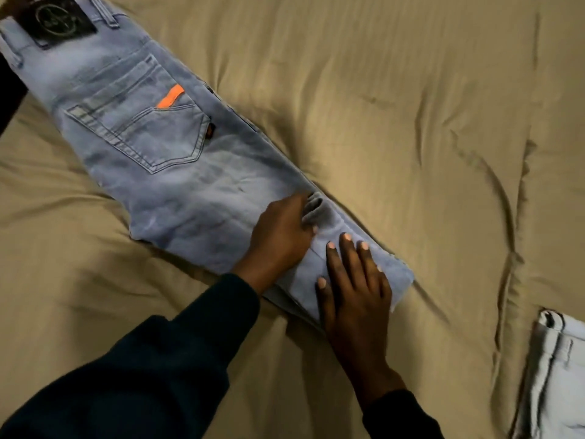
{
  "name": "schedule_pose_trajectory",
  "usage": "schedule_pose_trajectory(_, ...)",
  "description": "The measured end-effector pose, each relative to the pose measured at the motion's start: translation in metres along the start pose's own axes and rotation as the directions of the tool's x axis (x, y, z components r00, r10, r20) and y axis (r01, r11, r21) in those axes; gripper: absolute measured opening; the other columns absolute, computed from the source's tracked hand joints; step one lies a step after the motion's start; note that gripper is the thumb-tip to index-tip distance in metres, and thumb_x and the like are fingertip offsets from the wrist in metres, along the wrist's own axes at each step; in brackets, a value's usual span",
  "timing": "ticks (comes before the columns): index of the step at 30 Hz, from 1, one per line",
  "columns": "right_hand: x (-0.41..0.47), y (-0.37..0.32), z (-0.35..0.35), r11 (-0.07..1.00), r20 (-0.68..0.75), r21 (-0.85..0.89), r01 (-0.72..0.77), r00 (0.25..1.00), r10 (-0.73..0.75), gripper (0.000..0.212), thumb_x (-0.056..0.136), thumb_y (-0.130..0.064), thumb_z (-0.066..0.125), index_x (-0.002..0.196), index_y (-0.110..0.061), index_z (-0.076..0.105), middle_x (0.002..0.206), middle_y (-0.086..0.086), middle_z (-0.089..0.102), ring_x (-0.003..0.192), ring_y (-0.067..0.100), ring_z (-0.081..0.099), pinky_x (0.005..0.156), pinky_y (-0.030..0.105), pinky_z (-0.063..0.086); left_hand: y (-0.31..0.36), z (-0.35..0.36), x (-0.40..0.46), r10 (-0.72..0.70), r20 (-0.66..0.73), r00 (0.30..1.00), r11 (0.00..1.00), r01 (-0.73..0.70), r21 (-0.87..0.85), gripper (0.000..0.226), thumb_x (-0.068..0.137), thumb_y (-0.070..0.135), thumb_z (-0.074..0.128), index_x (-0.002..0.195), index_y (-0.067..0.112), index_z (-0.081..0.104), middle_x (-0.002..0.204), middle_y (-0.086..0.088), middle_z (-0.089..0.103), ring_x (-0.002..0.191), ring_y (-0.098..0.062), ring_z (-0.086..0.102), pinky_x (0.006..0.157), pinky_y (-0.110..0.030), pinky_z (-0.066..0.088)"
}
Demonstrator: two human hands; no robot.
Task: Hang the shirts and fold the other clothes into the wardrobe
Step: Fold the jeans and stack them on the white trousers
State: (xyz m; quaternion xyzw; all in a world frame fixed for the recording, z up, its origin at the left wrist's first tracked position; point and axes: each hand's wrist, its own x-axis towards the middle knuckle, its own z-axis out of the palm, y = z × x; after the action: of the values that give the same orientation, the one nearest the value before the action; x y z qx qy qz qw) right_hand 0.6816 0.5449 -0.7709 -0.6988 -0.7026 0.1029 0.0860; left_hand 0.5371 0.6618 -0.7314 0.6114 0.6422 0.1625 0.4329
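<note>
Two hands working one pair of jeans (pixel 152 144) on the bed (pixel 411 122).
Left hand (pixel 281 236) is pinching a fold; right hand (pixel 354 286), beside that grip, is pressing flat, fingers straight.

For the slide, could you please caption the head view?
Left hand pinches the jeans leg while the right hand presses it flat on the bed.

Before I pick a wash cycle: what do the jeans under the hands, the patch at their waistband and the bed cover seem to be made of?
Jeans: faded light-blue denim, judging by the stitched seams, back pocket and washed patches.
Waistband patch: dark, slightly glossy, embossed; probably leather or imitation, too blurred to tell.
Bed cover: tan woven fabric with a soft sheen and puffy creases, possibly a padded cotton or polyester blend.
</note>
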Motion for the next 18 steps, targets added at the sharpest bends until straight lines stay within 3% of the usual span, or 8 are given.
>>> schedule_pose_trajectory(3, 0.001, 0.007, 0.006, 0.998, 0.025, -0.057, -0.024, 0.999, 0.025, 0.056, 0.104, -0.046, 0.031, 0.155, -0.023, 0.033, 0.165, -0.001, 0.021, 0.154, 0.020, 0.010, 0.122, 0.046, 0.016, 0.003, 0.022, 0.004, 0.262, -0.270, 0.927, 0.929, -0.167, 0.330, 0.056, 0.098, 0.014, 0.054, 0.152, 0.014, 0.037, 0.151, -0.010, 0.045, 0.139, -0.026, 0.043, 0.113, -0.037, 0.035)
schedule_pose_trajectory(4, 0.001, 0.010, 0.011, 0.998, 0.054, -0.062, -0.028, 0.998, 0.032, 0.057, 0.105, -0.047, 0.030, 0.156, -0.023, 0.029, 0.166, 0.000, 0.016, 0.154, 0.020, 0.006, 0.122, 0.047, 0.013, -0.005, 0.030, 0.003, 0.341, -0.261, 0.903, 0.865, -0.193, 0.464, 0.061, 0.101, 0.018, 0.049, 0.157, 0.012, 0.026, 0.162, -0.011, 0.028, 0.149, -0.027, 0.028, 0.120, -0.041, 0.027)
schedule_pose_trajectory(6, -0.002, 0.015, 0.024, 0.997, 0.104, -0.065, -0.031, 0.994, 0.037, 0.060, 0.105, -0.047, 0.031, 0.159, -0.022, 0.020, 0.167, 0.001, 0.010, 0.155, 0.019, 0.001, 0.123, 0.048, 0.011, -0.030, 0.049, -0.003, 0.413, -0.081, 0.907, 0.721, -0.271, 0.638, 0.062, 0.107, 0.029, 0.036, 0.160, 0.013, 0.009, 0.168, -0.011, 0.001, 0.155, -0.025, 0.001, 0.124, -0.048, 0.014)
schedule_pose_trajectory(8, -0.002, 0.019, 0.036, 0.998, 0.127, -0.061, -0.028, 0.991, 0.036, 0.062, 0.104, -0.046, 0.034, 0.159, -0.023, 0.016, 0.167, 0.002, 0.007, 0.154, 0.019, 0.000, 0.124, 0.048, 0.010, -0.055, 0.059, -0.007, 0.413, 0.048, 0.909, 0.645, -0.330, 0.689, 0.062, 0.108, 0.038, 0.027, 0.160, 0.015, 0.005, 0.168, -0.010, -0.004, 0.155, -0.024, -0.006, 0.124, -0.050, 0.012)
schedule_pose_trajectory(18, -0.001, 0.021, 0.050, 0.999, 0.080, -0.047, -0.027, 0.996, 0.030, 0.064, 0.103, -0.044, 0.037, 0.159, -0.021, 0.017, 0.168, 0.004, 0.006, 0.155, 0.022, 0.000, 0.124, 0.047, 0.005, -0.072, 0.071, 0.005, 0.426, -0.011, 0.905, 0.639, -0.292, 0.712, 0.066, 0.103, 0.043, 0.036, 0.160, 0.017, 0.016, 0.168, -0.009, 0.004, 0.155, -0.030, 0.000, 0.122, -0.056, 0.011)
